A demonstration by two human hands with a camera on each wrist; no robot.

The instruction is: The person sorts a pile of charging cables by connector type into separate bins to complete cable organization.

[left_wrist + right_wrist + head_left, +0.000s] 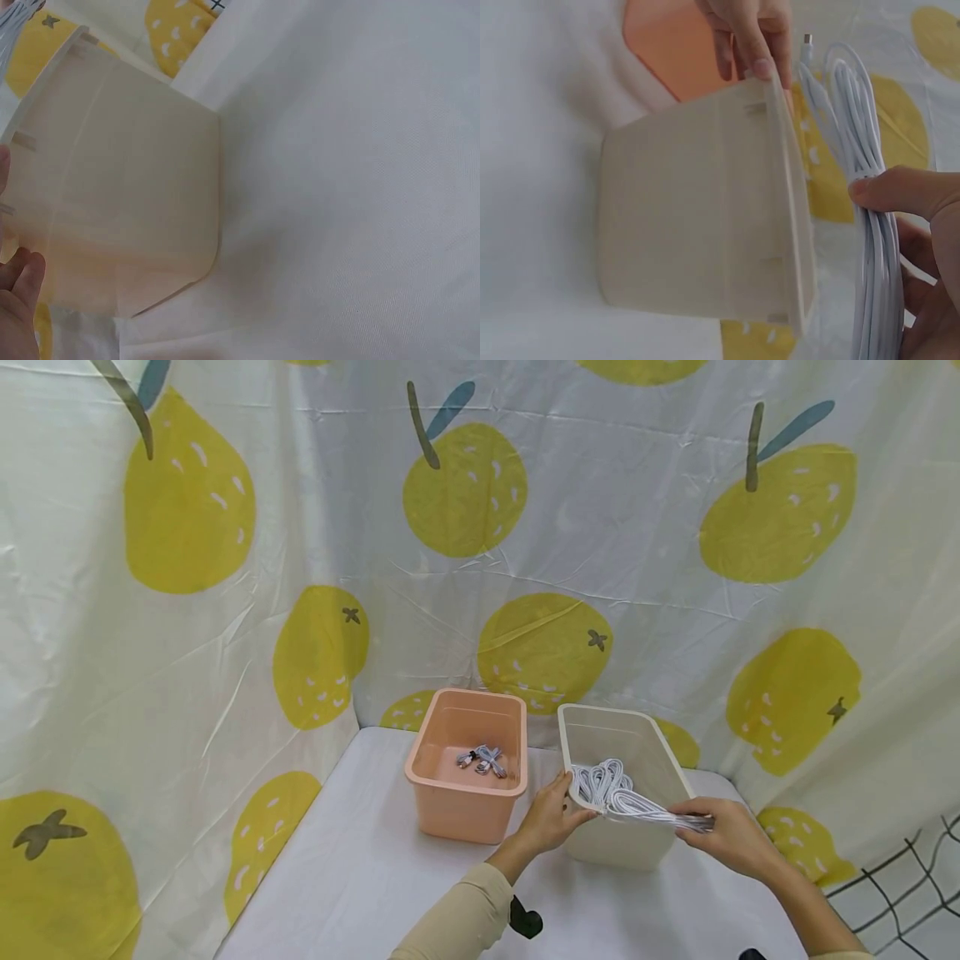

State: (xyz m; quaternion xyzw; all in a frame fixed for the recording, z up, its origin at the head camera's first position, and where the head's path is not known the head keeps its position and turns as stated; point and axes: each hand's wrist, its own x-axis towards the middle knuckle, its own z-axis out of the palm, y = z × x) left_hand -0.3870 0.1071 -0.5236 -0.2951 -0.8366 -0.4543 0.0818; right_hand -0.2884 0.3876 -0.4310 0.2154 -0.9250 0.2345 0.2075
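Pinching a bundle of white cable (626, 797) over the cream bin (600, 852), the right hand (731, 839) has its fingers (900, 191) curled around the strands. Left hand (551, 818) grips that bin's near rim, fingers bent over it. Two bins stand on a white worktop (352, 877): cream and pink bin (465, 814), the latter holding one small coiled cable (482, 761). Pear-print curtain (225, 568) surrounds.

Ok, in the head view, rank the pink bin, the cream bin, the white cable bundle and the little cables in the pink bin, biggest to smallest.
1. Pink bin and cream bin: look alike, no ranking.
2. White cable bundle.
3. Little cables.
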